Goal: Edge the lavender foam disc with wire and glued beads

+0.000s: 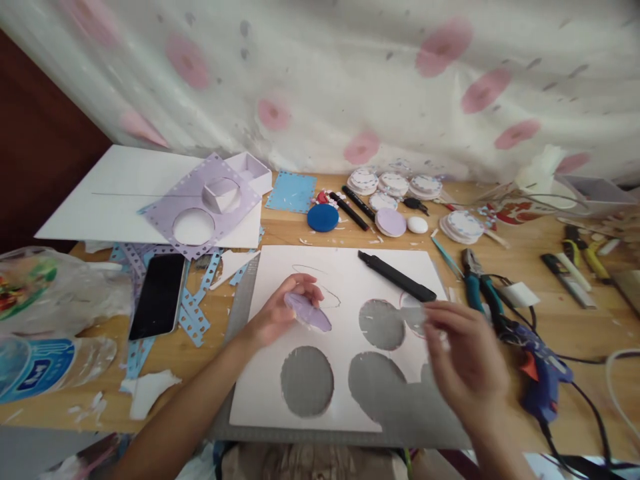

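Your L hand (pixel 286 301) has the lilac disc (pixel 306 315) pinched btwn thumb and fingers, held up over the white sheet (pixel 270 393), left of centre. Disc is tilted so you see it as a narrow oval; long axis runs far-left to near-right, w/ its near-right end sticking out past your fingertips, toward the R side. L is the nearer hand by far.

Your R hand (pixel 473 367) is well apart from the disc, off to the right and a bit nearer you. Its fingers are bent, thumb close to index, but they're blurred: can't tell if they've got anything btwn them. From those R fingertips the disc lies left, w/ the cut holes in the sheet btwn the two hands, grey mat (pixel 425 419) showing thru.

Black tool (pixel 397 275), pen-shaped, lies on the far-right part of the sheet, long axis also far-left to near-right. Its near-right end is just beside your R fingertips; can't tell if they touch.

FYI: glue gun (pixel 543 380) is right of your R hand, pliers (pixel 483 293) just far of it, phone (pixel 159 297) over on the left.
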### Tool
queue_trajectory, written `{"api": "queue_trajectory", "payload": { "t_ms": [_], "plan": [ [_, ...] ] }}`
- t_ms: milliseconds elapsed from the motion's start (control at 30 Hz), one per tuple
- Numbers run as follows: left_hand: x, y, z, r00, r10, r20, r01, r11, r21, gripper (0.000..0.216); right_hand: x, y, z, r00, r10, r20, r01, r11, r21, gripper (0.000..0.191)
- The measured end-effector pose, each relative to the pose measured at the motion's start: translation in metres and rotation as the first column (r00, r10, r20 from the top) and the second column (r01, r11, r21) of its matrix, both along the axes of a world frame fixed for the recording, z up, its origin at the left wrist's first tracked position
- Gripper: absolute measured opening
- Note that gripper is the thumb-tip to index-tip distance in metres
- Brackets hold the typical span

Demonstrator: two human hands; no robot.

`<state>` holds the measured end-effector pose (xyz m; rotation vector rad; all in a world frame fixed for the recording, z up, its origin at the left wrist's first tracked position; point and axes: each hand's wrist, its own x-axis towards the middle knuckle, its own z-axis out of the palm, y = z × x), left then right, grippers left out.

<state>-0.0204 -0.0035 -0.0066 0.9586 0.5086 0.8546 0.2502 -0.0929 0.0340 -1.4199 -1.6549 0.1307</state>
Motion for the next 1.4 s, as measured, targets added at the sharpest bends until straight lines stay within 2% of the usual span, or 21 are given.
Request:
{"api": "queue_trajectory", "payload": {
  "t_ms": [67,100,167,233,367,500,733,967,1400],
  "plan": [
    [0.000,0.000,0.003,0.999,-0.015,0.037,0.018,0.997,-0.070,0.063,-0.034,0.018,0.004,0.957,0.290,-0.020,-0.291,0.955,-0.051,0.030],
    [-0.001,0.000,0.004,0.999,-0.019,0.046,0.023,0.995,-0.094,0.063,-0.047,0.026,0.004,0.922,0.383,-0.044,-0.385,0.921,-0.051,0.033],
    [-0.002,0.000,0.006,0.998,-0.033,0.045,0.039,0.991,-0.128,0.066,-0.067,0.039,0.000,0.859,0.502,-0.098,-0.508,0.860,-0.049,0.034],
    [-0.004,0.001,0.005,0.997,-0.060,0.040,0.065,0.986,-0.153,0.067,-0.076,0.047,-0.006,0.827,0.547,-0.131,-0.552,0.834,-0.006,0.031],
    [-0.003,0.002,-0.003,0.997,-0.060,0.050,0.069,0.977,-0.201,0.057,-0.075,0.050,-0.016,0.839,0.521,-0.160,-0.516,0.853,0.074,0.028],
    [0.000,0.003,-0.008,0.998,-0.023,0.058,0.036,0.972,-0.231,0.050,-0.069,0.050,-0.020,0.848,0.504,-0.163,-0.497,0.864,0.085,0.030],
    [0.001,0.003,0.001,0.995,-0.050,0.083,0.067,0.975,-0.213,0.057,-0.067,0.048,-0.026,0.836,0.537,-0.112,-0.532,0.844,0.070,0.040],
    [0.001,0.002,0.001,0.996,-0.051,0.077,0.064,0.983,-0.172,0.062,-0.067,0.049,-0.021,0.839,0.543,-0.031,-0.539,0.838,0.085,0.040],
    [0.001,0.003,0.005,0.980,-0.090,0.177,0.123,0.975,-0.187,0.060,-0.068,0.046,-0.025,0.816,0.575,-0.047,-0.569,0.816,0.101,0.042]
  ]
}}
